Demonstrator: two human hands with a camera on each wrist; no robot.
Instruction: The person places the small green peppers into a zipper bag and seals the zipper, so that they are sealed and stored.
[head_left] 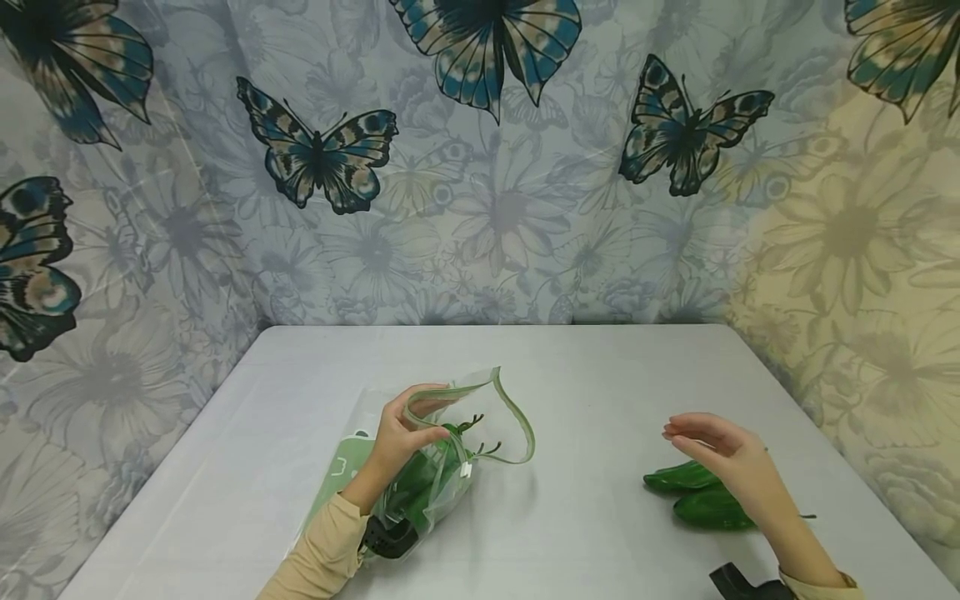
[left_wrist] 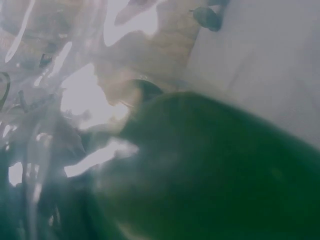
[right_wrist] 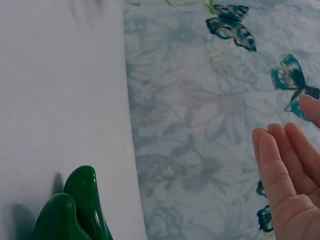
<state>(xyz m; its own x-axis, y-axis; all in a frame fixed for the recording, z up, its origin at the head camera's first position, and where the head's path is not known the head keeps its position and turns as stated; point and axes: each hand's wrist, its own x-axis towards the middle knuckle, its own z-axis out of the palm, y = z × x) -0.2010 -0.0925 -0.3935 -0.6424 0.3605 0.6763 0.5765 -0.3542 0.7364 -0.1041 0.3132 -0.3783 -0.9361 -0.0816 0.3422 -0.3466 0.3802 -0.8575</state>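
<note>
A clear zip bag (head_left: 529, 425) with a green-edged mouth leans on the table, its opening spread toward the right. Several green peppers (head_left: 414, 483) lie inside, stems pointing at the mouth. My left hand (head_left: 396, 440) pinches the bag's near rim between thumb and fingers. Shiny plastic and a blurred green pepper (left_wrist: 215, 165) fill most of the left wrist view. To the right, two more green peppers (head_left: 712, 508) rest side by side on the table. My right hand (head_left: 729, 454) hovers over them, fingers extended together, holding nothing; the right wrist view shows both pepper tips (right_wrist: 82, 187) below it.
The white table (head_left: 585, 375) ends at a patterned butterfly cloth (head_left: 510, 233) hung behind and at the sides. A green printed panel (head_left: 347, 462) shows on the bag's left part. Dark wrist-camera mounts (head_left: 390, 537) sit at both wrists.
</note>
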